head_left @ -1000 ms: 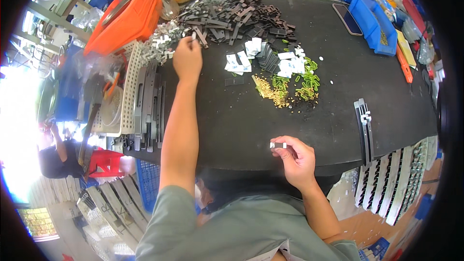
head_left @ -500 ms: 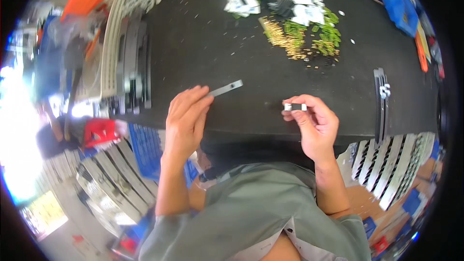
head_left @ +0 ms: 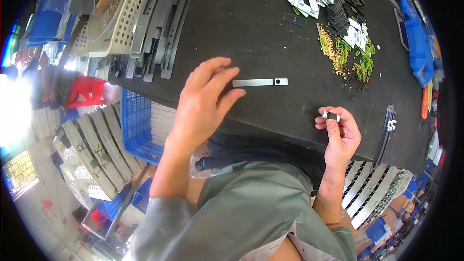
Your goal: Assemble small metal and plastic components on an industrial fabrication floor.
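Note:
A flat silver metal strip, with a dark hole at its right end, lies on the black tabletop. Just left of it my left hand hovers with thumb and fingers apart, nothing between them. Farther right, close to the table's near edge, my right hand pinches a small black block with white ends between thumb and fingers. The fingers hide part of that block.
Brass pins, green pieces and white pads lie piled at the back right. Metal bars and a perforated cream basket stand at the left. Dark strips lie at the right edge.
My left hand has come off the metal strip and its fingers have spread; the strip now lies apart from it. My right hand still holds the small block. The whole view has shifted.

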`<state>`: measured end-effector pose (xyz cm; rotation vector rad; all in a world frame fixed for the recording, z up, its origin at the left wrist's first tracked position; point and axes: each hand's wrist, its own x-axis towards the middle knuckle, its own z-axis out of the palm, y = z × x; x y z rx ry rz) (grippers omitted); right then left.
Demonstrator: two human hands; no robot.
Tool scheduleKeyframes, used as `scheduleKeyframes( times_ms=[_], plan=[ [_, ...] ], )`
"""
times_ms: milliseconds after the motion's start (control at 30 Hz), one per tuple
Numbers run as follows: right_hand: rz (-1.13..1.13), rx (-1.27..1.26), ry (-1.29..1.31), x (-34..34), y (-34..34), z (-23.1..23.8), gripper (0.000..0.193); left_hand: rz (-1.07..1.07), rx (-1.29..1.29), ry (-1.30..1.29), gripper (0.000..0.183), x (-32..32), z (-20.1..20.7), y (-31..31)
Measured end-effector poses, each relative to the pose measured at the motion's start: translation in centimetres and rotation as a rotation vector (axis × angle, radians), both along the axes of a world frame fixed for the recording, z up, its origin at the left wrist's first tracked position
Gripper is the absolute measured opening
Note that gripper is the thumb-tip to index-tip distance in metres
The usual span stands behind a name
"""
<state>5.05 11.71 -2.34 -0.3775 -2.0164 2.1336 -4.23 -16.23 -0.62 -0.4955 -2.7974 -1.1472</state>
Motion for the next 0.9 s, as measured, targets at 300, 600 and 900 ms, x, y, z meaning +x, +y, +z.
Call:
scheduleKeyframes(
  times_ms=[300,600,900],
  plan=[
    [-0.08,-0.06,-0.112,-1.0,0.0,0.3,0.019,-0.218,-0.089,0.198,0.031,-1.6,-0.4,6.9],
    [-0.118,-0.161,-0.011,-0.8,0.1,0.2,0.02,-0.413,0.193,0.244,0.034,1.3,-1.0,12.4],
    [-0.043,-0.025,-0.016,-0.3,0.6,-0.1,0.023,-0.383,0.132,0.182,0.034,1.5,-0.3,13.3]
  ],
)
